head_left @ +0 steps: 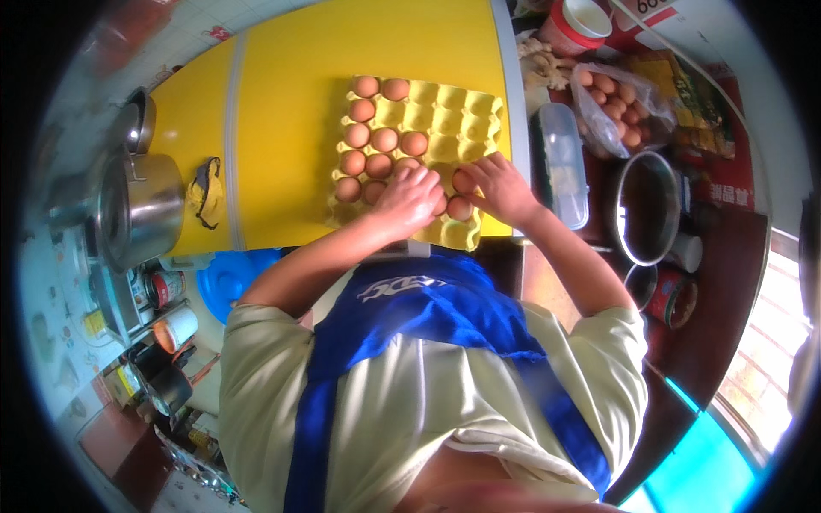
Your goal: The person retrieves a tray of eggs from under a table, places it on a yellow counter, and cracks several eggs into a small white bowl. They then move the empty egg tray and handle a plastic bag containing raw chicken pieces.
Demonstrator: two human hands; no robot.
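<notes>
A yellow moulded egg tray lies near the table's front edge, with brown eggs in its left columns and bare cups toward its far right. My left hand is over the near middle of the tray, fingers curled down; whatever they hold is hidden beneath them. One brown egg peeks out beyond its knuckles, another by its fingertips. My right hand reaches in from the tray's right side, its fingers closed on a brown egg. Just nearer than that, another egg sits beside the thumb.
Beyond the yellow table's right edge are a clear plastic bag of eggs, a lidded plastic box and a metal pot. A large steel pot and a small yellow-and-black cloth item occupy the left side.
</notes>
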